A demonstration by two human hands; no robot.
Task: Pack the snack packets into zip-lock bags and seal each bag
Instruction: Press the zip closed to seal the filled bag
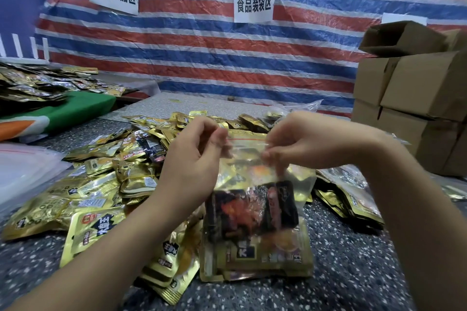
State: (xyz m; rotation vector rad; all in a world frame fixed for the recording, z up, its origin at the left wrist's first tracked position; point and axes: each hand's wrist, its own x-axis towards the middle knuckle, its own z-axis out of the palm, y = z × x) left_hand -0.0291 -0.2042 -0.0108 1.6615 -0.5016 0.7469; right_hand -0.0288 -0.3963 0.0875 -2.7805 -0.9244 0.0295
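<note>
We hold the zip-lock bag [255, 212] upright in front of us, its bottom resting on the speckled surface [353, 272], so that the packets inside settle down and the mouth stays free at the top. The bag already has several gold and dark snack packets in it, and we judge that the step now is to close the strip along its top edge. Our left hand [194, 156] pinches the left end of the strip between thumb and fingertips, the other fingers curled in. Our right hand [298, 144] pinches the right part of the same strip, fingers bent down over the plastic. Between the two hands the red line of the seal is pulled straight. Loose snack packets [101, 184] lie in a heap just beside the bag, within easy reach for the next bags, and cardboard boxes [414, 98] stand at the right.
</note>
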